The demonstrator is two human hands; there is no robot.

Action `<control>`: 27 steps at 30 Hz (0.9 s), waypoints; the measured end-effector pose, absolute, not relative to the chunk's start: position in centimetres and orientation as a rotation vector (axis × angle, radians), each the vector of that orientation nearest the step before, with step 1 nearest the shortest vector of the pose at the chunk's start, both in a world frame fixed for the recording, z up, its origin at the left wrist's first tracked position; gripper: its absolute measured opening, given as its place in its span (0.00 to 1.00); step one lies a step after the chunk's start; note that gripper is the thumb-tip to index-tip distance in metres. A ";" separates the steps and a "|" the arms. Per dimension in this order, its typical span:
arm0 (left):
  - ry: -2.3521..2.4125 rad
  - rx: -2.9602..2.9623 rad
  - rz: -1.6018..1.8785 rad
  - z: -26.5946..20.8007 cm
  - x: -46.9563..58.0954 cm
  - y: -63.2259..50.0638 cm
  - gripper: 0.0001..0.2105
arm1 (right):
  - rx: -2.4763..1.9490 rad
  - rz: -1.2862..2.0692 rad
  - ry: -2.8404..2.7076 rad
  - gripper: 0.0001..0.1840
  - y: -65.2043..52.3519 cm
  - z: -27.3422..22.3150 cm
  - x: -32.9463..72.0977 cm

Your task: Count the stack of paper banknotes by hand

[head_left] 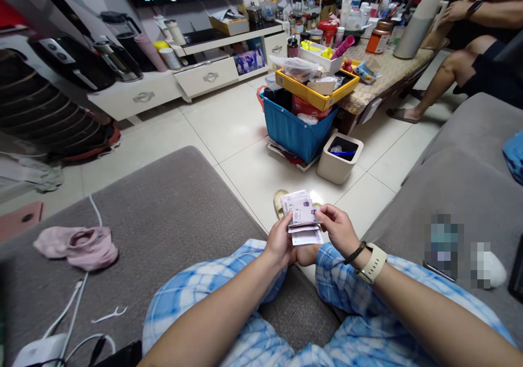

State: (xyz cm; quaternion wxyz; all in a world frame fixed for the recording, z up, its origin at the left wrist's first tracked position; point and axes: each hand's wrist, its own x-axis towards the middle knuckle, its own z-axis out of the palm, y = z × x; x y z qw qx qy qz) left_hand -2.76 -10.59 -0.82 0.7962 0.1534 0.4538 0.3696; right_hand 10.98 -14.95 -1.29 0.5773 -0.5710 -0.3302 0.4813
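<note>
A small stack of purplish banknotes (301, 210) is held between both hands above my lap, its sheets fanned unevenly. My left hand (279, 242) is closed on the stack's left side, thumb on top. On the right edge, the thumb and fingers of my right hand (338, 227) pinch the notes. A cream watch (372, 263) and a dark bracelet are on my right wrist. Some lower notes stick out toward me below the upper ones. How many there are cannot be made out.
I sit on a grey sofa (171, 203). Ahead stand a beige trash bin (340, 160) and a blue storage bin (294, 130) under a yellow box (281, 79). A cluttered table (408, 67) is behind, with another person's leg (439, 78) beside it. Pink cloth (87, 247) and cables lie left.
</note>
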 end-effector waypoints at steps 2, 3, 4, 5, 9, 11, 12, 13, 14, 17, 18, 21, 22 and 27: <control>0.972 0.331 0.795 -0.9 -2.8 -10.6 0.11 | -1.336 1.124 -0.775 0.19 -15.0 -1.2 10.9; 0.965 0.332 0.799 -1.0 -2.8 -10.6 0.11 | -1.337 1.121 -0.777 0.19 -14.9 -1.2 10.9; 0.955 0.332 0.802 -1.1 -2.8 -10.6 0.11 | -1.339 1.118 -0.779 0.19 -14.9 -1.2 10.9; 0.945 0.332 0.805 -1.1 -2.8 -10.6 0.11 | -1.340 1.115 -0.780 0.19 -14.9 -1.1 10.9; 0.938 0.319 0.802 -1.4 -2.8 -10.6 0.11 | -1.335 1.115 -0.784 0.20 -14.9 -1.1 10.9; 0.938 0.316 0.801 -1.5 -2.8 -10.6 0.11 | -1.340 1.100 -0.804 0.20 -14.9 -1.2 11.0; 0.932 0.316 0.797 -1.4 -2.8 -10.6 0.11 | -1.345 1.095 -0.817 0.21 -14.9 -1.2 11.1; 0.924 0.316 0.794 -1.4 -2.8 -10.6 0.11 | -1.346 1.097 -0.829 0.21 -15.0 -1.2 11.1; 0.917 0.314 0.792 -1.3 -2.8 -10.6 0.11 | -1.345 1.108 -0.840 0.22 -15.0 -1.2 11.2; 0.912 0.306 0.801 -1.0 -2.7 -10.7 0.09 | -1.338 1.166 -0.844 0.23 -15.0 -1.2 11.1; 0.916 0.308 0.808 -0.9 -2.7 -10.7 0.09 | -1.340 1.174 -0.835 0.22 -15.0 -1.2 11.1; 0.929 0.334 0.824 -0.6 -2.7 -10.8 0.07 | -1.375 1.121 -0.783 0.22 -15.0 -1.4 11.0; 0.929 0.344 0.824 -0.6 -2.8 -10.8 0.07 | -1.391 1.091 -0.762 0.22 -14.9 -1.5 11.1; 0.912 0.361 0.799 -0.5 -3.0 -11.0 0.10 | -1.453 1.045 -0.766 0.22 -14.8 -2.0 11.4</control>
